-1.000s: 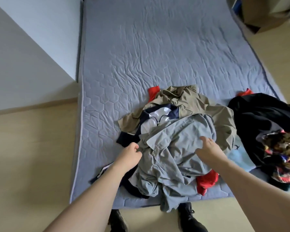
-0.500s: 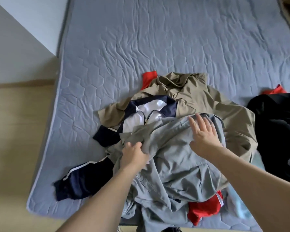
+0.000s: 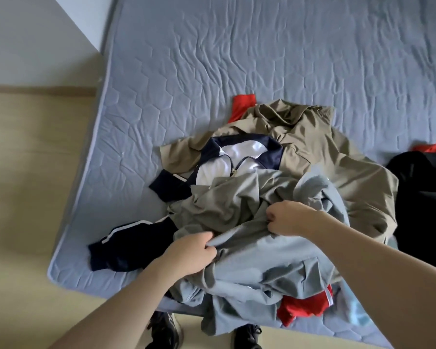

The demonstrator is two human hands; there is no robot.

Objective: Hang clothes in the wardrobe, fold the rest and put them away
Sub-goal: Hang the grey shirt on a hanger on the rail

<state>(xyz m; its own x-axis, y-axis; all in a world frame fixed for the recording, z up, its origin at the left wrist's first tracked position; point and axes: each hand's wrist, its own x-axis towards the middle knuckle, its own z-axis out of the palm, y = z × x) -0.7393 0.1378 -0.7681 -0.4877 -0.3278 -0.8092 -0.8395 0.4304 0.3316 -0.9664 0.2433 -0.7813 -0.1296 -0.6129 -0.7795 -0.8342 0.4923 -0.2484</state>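
Observation:
A heap of clothes lies at the near edge of a blue-grey quilted mattress (image 3: 237,59). On top is a grey-blue shirt (image 3: 257,268). My left hand (image 3: 189,253) grips a fold of it at the left, and my right hand (image 3: 287,220) pinches its bunched cloth near the middle. Under it lie a khaki jacket (image 3: 337,157), a navy and white zip track jacket (image 3: 237,157) with a striped sleeve (image 3: 126,245), and red garments (image 3: 305,306).
A black garment (image 3: 423,197) lies on the mattress at the right edge. Beige floor (image 3: 30,197) runs along the left, with a white wall (image 3: 35,34) above it. My dark shoes (image 3: 164,331) stand at the mattress's near edge.
My right hand went from lying flat on the grey-blue shirt to pinching it. My left hand slid nearer along the cloth. The shirt is more bunched between the hands.

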